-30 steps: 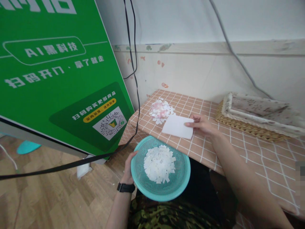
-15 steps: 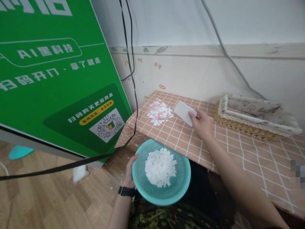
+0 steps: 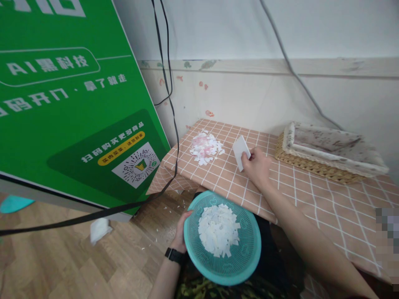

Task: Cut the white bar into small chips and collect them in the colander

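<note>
My left hand (image 3: 181, 232) grips the left rim of a turquoise plastic colander (image 3: 249, 253), which sits over my lap beside the table edge. A heap of white paper scraps (image 3: 219, 229) lies in its bottom. Over the tabletop, my right hand (image 3: 257, 166) pinches a thin white rectangular card (image 3: 240, 150), tilted up on edge. To the left of the card, a pile of torn paper bits (image 3: 206, 147), white with some pink, lies on the checked tablecloth (image 3: 224, 182), apart from the card.
A wicker basket (image 3: 314, 166) with a patterned cloth lining stands on the table's right side. At left rises a green cabinet (image 3: 62, 137) with printed signs. A black cable (image 3: 177, 141) hangs in front of the table. Paper scraps and a white bag (image 3: 99, 229) lie on the floor.
My right hand has turned the card from nearly flat to more upright and drawn it slightly nearer. The colander has shifted a little right and down in view with my left hand.
</note>
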Available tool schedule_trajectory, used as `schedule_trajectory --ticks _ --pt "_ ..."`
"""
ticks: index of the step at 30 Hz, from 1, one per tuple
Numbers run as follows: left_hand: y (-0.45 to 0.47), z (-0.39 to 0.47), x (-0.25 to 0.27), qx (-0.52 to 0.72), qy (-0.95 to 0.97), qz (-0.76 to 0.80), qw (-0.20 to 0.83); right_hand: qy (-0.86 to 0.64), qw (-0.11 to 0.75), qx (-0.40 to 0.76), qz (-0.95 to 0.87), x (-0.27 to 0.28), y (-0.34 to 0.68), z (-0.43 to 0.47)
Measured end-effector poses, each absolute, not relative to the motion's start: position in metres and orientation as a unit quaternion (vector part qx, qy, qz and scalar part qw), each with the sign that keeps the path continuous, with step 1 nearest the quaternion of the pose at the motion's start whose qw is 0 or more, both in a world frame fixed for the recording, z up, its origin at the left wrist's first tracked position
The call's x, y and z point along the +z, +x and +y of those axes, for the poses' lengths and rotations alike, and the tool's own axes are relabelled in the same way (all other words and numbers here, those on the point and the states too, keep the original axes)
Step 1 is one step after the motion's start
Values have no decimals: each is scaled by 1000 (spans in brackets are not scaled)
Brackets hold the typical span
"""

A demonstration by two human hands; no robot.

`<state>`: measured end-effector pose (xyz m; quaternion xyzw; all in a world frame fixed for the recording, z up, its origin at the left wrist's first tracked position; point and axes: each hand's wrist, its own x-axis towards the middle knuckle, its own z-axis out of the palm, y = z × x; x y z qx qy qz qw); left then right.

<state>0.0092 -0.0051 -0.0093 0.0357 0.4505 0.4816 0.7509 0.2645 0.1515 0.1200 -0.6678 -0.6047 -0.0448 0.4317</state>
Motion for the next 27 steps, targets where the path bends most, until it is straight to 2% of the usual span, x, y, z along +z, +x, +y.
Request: schedule_trajectory --ticks 6,11,18,27 --pt "14 -3 -6 476 36 428 767 -673 463 -70 -573 124 271 154" --pt "26 1 -12 471 35 439 764 -651 481 -19 -586 122 262 153" --pt "28 4 -21 451 51 392 800 -669 489 -8 -560 128 263 160" --pt "27 1 -25 443 52 395 803 -677 417 -32 -605 137 255 221"
